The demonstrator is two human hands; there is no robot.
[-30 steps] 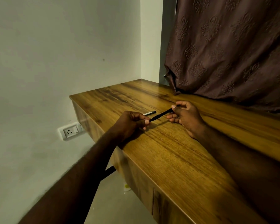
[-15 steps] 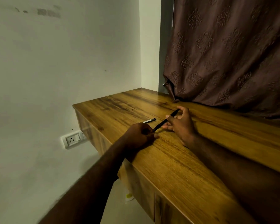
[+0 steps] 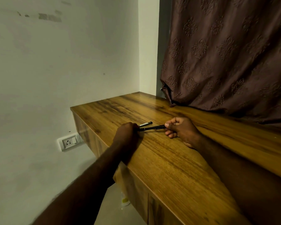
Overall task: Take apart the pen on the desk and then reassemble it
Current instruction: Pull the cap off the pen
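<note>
A thin black pen body [image 3: 151,127] lies nearly level just above the wooden desk [image 3: 169,159]. My left hand [image 3: 126,133] pinches its left end and my right hand [image 3: 180,129] grips its right end between thumb and fingers. Behind it, a second short pen piece [image 3: 146,123], black with a pale band, rests on the desk beside my left hand's fingertips. The pen's tips are hidden inside both fists.
A brown patterned curtain [image 3: 225,54] hangs down onto the desk's back edge at the right. The desk's left edge drops to the floor, with a wall socket [image 3: 69,142] below it and a small pale object [image 3: 125,201] on the floor.
The pen has swung from a steep tilt to nearly level. My right hand lowered and closed around its right end; my left hand kept hold of the left end.
</note>
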